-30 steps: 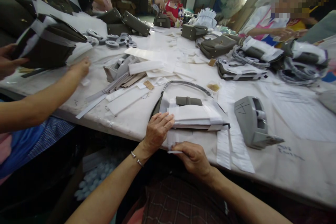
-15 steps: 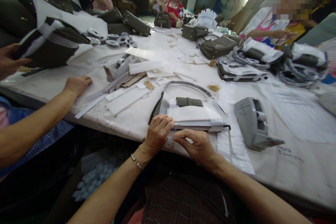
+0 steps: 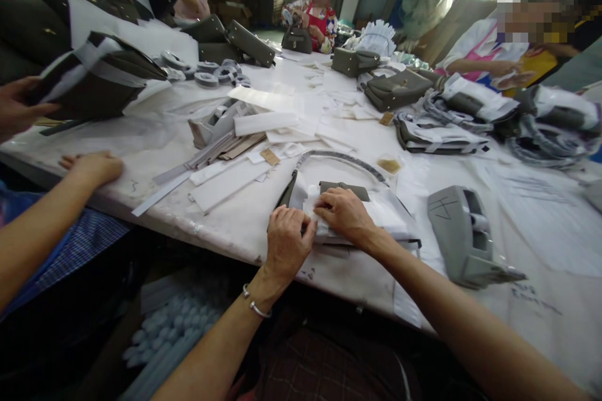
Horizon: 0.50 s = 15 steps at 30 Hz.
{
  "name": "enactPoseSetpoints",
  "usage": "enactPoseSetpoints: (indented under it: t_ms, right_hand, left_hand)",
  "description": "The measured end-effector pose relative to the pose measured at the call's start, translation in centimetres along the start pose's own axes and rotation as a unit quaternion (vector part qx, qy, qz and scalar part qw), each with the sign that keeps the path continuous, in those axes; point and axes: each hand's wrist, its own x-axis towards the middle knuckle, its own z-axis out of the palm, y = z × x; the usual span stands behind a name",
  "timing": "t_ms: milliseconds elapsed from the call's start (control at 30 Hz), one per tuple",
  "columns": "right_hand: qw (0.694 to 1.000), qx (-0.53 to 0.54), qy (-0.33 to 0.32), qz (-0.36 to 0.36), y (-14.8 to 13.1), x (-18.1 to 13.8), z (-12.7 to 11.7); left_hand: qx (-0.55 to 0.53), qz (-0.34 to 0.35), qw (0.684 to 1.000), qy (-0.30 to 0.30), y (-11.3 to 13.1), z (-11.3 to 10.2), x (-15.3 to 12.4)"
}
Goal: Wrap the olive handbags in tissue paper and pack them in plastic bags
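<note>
**Hands press wrapped handbag at crowded worktable**

At six o'clock, the left hand (image 3: pixel 288 244) lies flat, fingers together, on the near edge of a paper-wrapped handbag (image 3: pixel 376 213) near the table's (image 3: pixel 235 225) front edge. The right hand (image 3: pixel 343 213), fingers bent, presses the white wrapping beside the bag's dark clasp. At three o'clock stands a grey tape dispenser (image 3: pixel 463 235). At nine o'clock a co-worker's hand (image 3: pixel 94 166) rests flat; tape rolls (image 3: pixel 207 75) lie at eleven.

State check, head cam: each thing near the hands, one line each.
handbag: flat on the table, wrapped in white paper, handle arched away.
left hand: pressing the bag's near edge.
right hand: flat on the paper wrap, below the grey flap.
tape dispenser: on the table to the right, untouched.
tape rolls: loose, far left.
</note>
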Motion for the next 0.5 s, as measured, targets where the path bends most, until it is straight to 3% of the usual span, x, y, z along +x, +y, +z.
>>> enactPoseSetpoints:
  t_ms: [133, 200, 333, 500]
  right_hand:
    - [0.993, -0.011, 0.112, -0.021, -0.1, -0.8, -0.1]
    - [0.989, -0.009, 0.136, -0.06, -0.2, -1.3, -0.5]
    - [0.986, 0.027, 0.08, -0.143, 0.0, -2.0, -0.5]
    - [0.985, 0.044, 0.068, -0.153, 0.8, -2.4, 0.7]
  left_hand:
    - [0.015, 0.0, 1.0, 0.003, 0.0, 0.3, 0.4]
    - [0.017, -0.001, 1.0, 0.002, -0.1, 0.3, 0.4]
    - [0.019, -0.007, 1.0, -0.006, -0.2, 0.4, 0.5]
    - [0.023, -0.014, 1.0, -0.008, -0.1, 0.6, 0.5]
